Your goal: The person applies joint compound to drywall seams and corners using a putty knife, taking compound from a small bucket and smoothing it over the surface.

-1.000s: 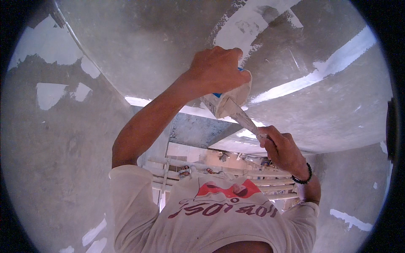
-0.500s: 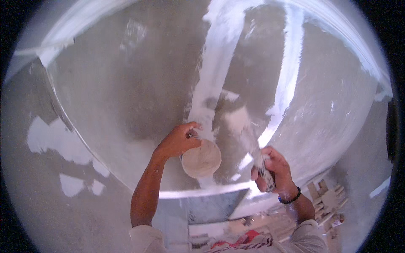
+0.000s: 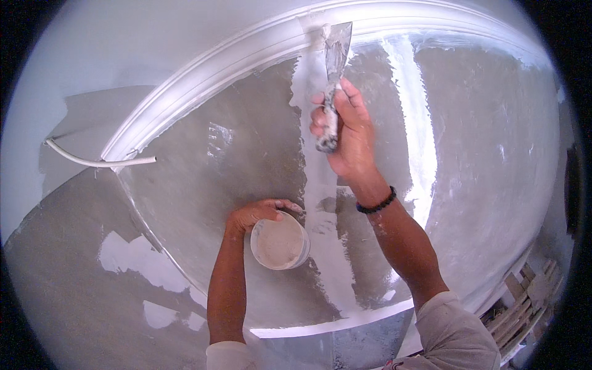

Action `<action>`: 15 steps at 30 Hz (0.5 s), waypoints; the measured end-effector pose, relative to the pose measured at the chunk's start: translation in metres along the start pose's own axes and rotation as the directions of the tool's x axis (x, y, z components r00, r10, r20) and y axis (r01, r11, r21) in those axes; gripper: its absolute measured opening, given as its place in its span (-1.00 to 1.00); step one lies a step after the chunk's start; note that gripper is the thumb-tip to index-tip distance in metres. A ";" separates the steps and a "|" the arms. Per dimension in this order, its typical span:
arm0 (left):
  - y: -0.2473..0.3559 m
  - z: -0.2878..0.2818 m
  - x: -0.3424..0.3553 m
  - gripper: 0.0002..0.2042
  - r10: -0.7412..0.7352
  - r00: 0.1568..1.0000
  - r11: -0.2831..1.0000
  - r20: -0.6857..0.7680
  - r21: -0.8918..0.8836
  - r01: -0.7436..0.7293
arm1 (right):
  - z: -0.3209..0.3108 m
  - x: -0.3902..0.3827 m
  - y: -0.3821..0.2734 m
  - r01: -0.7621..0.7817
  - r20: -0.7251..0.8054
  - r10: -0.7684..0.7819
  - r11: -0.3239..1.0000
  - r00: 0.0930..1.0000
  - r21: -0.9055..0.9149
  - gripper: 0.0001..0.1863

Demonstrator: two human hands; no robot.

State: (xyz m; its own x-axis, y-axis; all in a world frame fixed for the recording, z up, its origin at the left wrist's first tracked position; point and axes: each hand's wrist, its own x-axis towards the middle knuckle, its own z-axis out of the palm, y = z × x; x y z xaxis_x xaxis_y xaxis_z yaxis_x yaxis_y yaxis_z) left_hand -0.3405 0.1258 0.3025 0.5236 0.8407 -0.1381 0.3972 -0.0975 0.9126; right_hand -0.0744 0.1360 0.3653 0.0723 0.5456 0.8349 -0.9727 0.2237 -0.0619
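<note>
Seemingly for easy reach, the left hand clasps a round white plastic tub near six o'clock, the right hand clamping a smeared metal scraper toward one.

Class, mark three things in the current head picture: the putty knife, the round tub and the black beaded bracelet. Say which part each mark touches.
Putty knife (image 3: 336, 60): head view, on the metal blade.
Round tub (image 3: 305, 251): head view, on the rim's right side.
Black beaded bracelet (image 3: 377, 208): head view, on the beads across the wrist.
</note>
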 end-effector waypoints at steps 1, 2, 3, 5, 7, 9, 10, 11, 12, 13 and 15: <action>0.002 0.000 0.000 -0.28 0.002 1.000 1.000 0.004 0.005 -0.002 | 0.003 0.007 0.006 0.012 -0.012 -0.012 1.000 1.000 0.013 -0.60; 0.004 0.000 -0.001 -0.27 0.004 1.000 1.000 0.007 0.010 -0.004 | 0.006 0.014 0.011 0.029 0.006 -0.030 0.999 1.000 0.028 -0.58; 0.004 0.000 -0.001 -0.28 0.000 1.000 1.000 0.022 -0.005 0.000 | 0.007 0.020 0.015 0.043 0.023 -0.043 0.998 0.999 0.039 -0.57; 0.008 0.001 -0.003 -0.30 -0.008 0.999 0.999 0.052 -0.034 0.010 | 0.011 0.030 0.023 0.064 0.038 -0.066 0.997 0.997 0.050 -0.55; 0.005 0.000 -0.004 -0.29 -0.014 0.999 0.997 0.049 -0.075 0.018 | 0.017 0.038 0.029 0.077 0.036 -0.079 0.996 0.996 0.051 -0.53; 0.001 -0.001 -0.004 -0.27 -0.002 0.999 0.995 0.042 -0.096 0.006 | 0.021 0.043 0.035 0.101 0.028 -0.103 0.992 0.994 0.073 -0.52; -0.002 -0.003 -0.004 -0.26 0.012 0.999 0.995 0.036 -0.097 -0.009 | 0.021 0.045 0.038 0.111 0.025 -0.113 0.991 0.993 0.082 -0.51; -0.004 -0.004 -0.003 -0.26 0.027 0.999 0.995 0.030 -0.097 -0.024 | 0.021 0.048 0.041 0.117 0.029 -0.119 0.991 0.992 0.067 -0.51; -0.004 -0.005 -0.002 -0.25 0.015 0.999 0.995 0.050 -0.100 -0.010 | 0.019 0.051 0.042 0.128 0.034 -0.129 0.991 0.991 0.051 -0.50; -0.003 -0.006 0.000 -0.25 0.003 0.997 0.995 0.071 -0.103 0.004 | 0.018 0.055 0.043 0.138 0.038 -0.140 0.990 0.989 0.034 -0.49; -0.005 -0.007 0.001 -0.25 -0.004 0.996 0.992 0.085 -0.122 0.014 | 0.017 0.061 0.049 0.169 0.037 -0.170 0.985 0.985 0.037 -0.48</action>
State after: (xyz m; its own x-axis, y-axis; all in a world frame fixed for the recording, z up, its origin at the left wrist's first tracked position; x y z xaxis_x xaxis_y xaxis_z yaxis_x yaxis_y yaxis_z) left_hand -0.3475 0.1308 0.3009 0.5838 0.7930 -0.1739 0.3099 -0.0197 0.9506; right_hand -0.1218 0.1663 0.4228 0.2286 0.4692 0.8530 -0.9539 0.2828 0.1001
